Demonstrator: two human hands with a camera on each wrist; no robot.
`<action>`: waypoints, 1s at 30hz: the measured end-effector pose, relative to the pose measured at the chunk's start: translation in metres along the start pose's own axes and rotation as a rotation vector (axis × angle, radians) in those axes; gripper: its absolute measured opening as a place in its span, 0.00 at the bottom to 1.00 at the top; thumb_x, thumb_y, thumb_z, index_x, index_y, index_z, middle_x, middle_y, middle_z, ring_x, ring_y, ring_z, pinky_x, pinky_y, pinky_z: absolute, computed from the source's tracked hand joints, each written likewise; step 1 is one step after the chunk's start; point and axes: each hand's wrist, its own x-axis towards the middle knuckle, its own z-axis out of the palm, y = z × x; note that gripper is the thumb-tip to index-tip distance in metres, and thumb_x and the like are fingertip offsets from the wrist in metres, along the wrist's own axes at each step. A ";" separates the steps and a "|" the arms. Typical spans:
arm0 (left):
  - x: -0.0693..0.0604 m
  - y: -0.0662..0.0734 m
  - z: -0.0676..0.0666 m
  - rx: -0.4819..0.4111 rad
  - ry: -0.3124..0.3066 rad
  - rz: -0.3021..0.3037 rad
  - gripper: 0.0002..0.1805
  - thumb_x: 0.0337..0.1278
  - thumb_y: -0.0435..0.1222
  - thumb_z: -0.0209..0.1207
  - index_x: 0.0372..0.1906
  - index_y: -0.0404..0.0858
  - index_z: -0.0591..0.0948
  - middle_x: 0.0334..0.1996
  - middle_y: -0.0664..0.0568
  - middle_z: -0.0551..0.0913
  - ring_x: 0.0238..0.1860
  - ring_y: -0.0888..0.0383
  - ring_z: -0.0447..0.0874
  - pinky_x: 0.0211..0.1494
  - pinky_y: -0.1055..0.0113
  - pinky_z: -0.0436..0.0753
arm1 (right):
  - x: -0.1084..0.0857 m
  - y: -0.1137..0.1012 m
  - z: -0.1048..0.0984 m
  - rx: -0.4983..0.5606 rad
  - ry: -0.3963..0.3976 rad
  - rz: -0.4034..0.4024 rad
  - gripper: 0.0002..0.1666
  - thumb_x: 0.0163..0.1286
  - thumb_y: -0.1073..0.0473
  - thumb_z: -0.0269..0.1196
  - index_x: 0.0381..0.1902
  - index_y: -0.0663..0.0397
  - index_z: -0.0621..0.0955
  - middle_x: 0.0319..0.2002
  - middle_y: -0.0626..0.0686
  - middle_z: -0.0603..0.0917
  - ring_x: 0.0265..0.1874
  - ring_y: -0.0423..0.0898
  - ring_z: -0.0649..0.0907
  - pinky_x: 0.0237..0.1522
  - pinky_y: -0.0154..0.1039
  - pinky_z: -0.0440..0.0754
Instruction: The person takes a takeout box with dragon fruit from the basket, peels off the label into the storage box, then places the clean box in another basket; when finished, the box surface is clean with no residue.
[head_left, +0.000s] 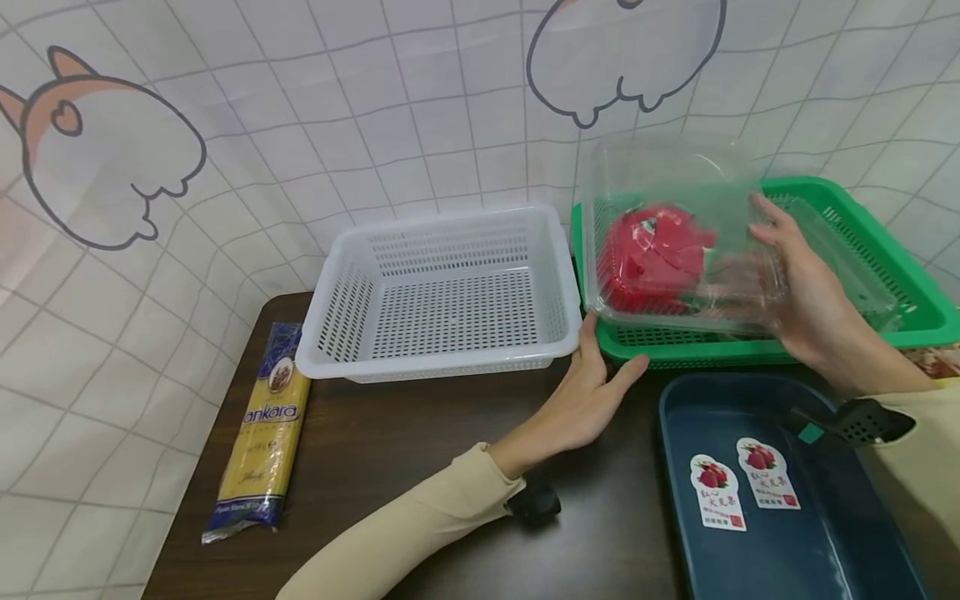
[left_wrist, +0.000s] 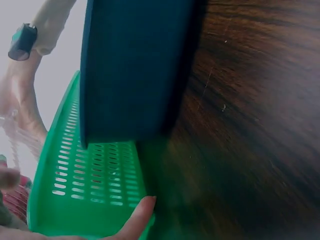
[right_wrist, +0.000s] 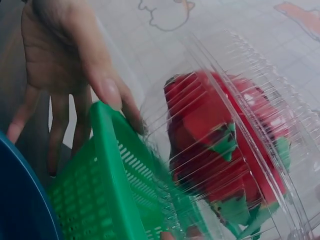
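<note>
Over the green basket (head_left: 926,283), my right hand (head_left: 817,292) grips the side of a clear plastic box (head_left: 660,162). A red dragon fruit (head_left: 652,258) with green tips shows through the plastic, and it appears to be inside. Some right fingers are seen only through the box. My left hand (head_left: 566,408) is at the near corners of the white basket (head_left: 438,358) and the green basket. Its fingers are fairly straight, and one fingertip (left_wrist: 149,201) touches the green basket's wall in the left wrist view.
A dark blue tray (head_left: 780,550) at the near right has two stickers (head_left: 768,475) with fruit pictures lying in it. Another clear plastic piece (head_left: 840,254) lies in the green basket. A yellow and blue pasta packet (head_left: 262,437) lies at the left on the dark wooden table (head_left: 420,442).
</note>
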 end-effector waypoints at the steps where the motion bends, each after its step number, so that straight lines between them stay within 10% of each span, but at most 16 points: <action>1: 0.003 0.000 0.002 -0.006 0.015 -0.010 0.50 0.79 0.56 0.49 0.85 0.44 0.31 0.85 0.53 0.37 0.83 0.57 0.39 0.84 0.50 0.52 | 0.001 0.000 0.000 -0.021 0.014 0.005 0.39 0.87 0.49 0.45 0.86 0.30 0.42 0.56 0.43 0.82 0.44 0.42 0.90 0.39 0.39 0.90; 13: 0.014 0.000 0.017 -0.108 0.134 0.051 0.46 0.79 0.49 0.53 0.84 0.50 0.36 0.81 0.52 0.57 0.80 0.58 0.56 0.81 0.54 0.59 | 0.002 -0.001 -0.007 -0.093 0.024 0.040 0.39 0.87 0.50 0.44 0.86 0.26 0.40 0.54 0.42 0.79 0.38 0.39 0.89 0.38 0.36 0.88; 19: 0.013 0.003 0.014 -0.131 0.135 0.027 0.45 0.80 0.46 0.53 0.84 0.52 0.36 0.79 0.51 0.62 0.77 0.58 0.63 0.80 0.55 0.63 | 0.003 -0.004 -0.013 -0.231 0.033 0.070 0.37 0.88 0.46 0.42 0.85 0.20 0.42 0.75 0.49 0.55 0.50 0.32 0.79 0.38 0.33 0.82; 25: 0.013 0.004 0.012 -0.134 0.132 0.011 0.45 0.80 0.45 0.53 0.85 0.51 0.37 0.79 0.51 0.62 0.77 0.58 0.63 0.80 0.52 0.63 | 0.010 -0.005 -0.013 -0.296 0.025 0.108 0.38 0.87 0.44 0.43 0.85 0.21 0.40 0.74 0.53 0.61 0.43 0.37 0.86 0.37 0.36 0.86; 30: 0.012 0.004 0.011 -0.164 0.138 -0.007 0.45 0.79 0.45 0.55 0.85 0.51 0.40 0.74 0.49 0.69 0.59 0.54 0.80 0.67 0.58 0.77 | 0.015 -0.009 -0.008 -0.466 -0.007 0.166 0.37 0.86 0.39 0.37 0.83 0.15 0.35 0.84 0.53 0.29 0.53 0.36 0.83 0.51 0.43 0.82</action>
